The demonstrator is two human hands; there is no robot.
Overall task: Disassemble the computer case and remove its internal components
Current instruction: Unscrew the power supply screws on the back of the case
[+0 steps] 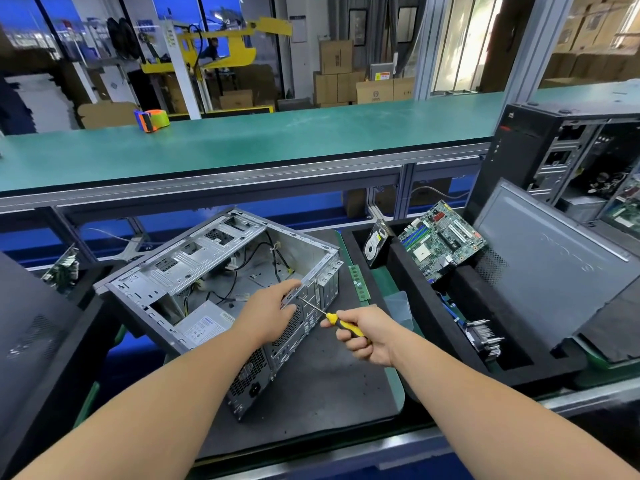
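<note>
An open metal computer case lies on its side on a dark mat, its inside facing up, with loose cables and a grey power supply still in it. My left hand grips the rear edge of the case, thumb inside and fingers over the back panel. My right hand holds a yellow-and-black screwdriver; its tip touches the case's rear panel just beside my left hand.
A green RAM stick lies right of the case. Black foam bins to the right hold a hard drive, a motherboard, a heatsink fan and a grey side panel. Another black tower stands at far right.
</note>
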